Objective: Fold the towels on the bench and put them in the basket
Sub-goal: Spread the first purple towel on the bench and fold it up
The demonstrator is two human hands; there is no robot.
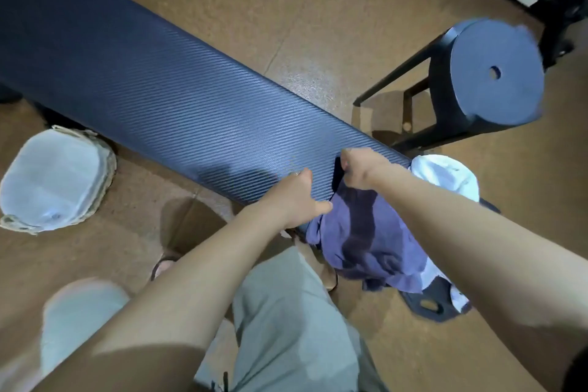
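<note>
Now, head view: right hand clenched on purple towel, draping off near end of dark worktop. Left hand pressing flat, fingers straight. Lined basket on floor, left.

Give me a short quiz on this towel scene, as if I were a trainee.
1. True or false: the purple towel lies folded flat on the bench.
2. Which hand grips the towel's top edge? A left, B right, C neither.
3. Fill in: the lined basket stands on the ____ beside the bench.

Key: 1 false, it hangs crumpled off the bench end. 2 B; the left hand is at its side edge. 3 floor.
</note>
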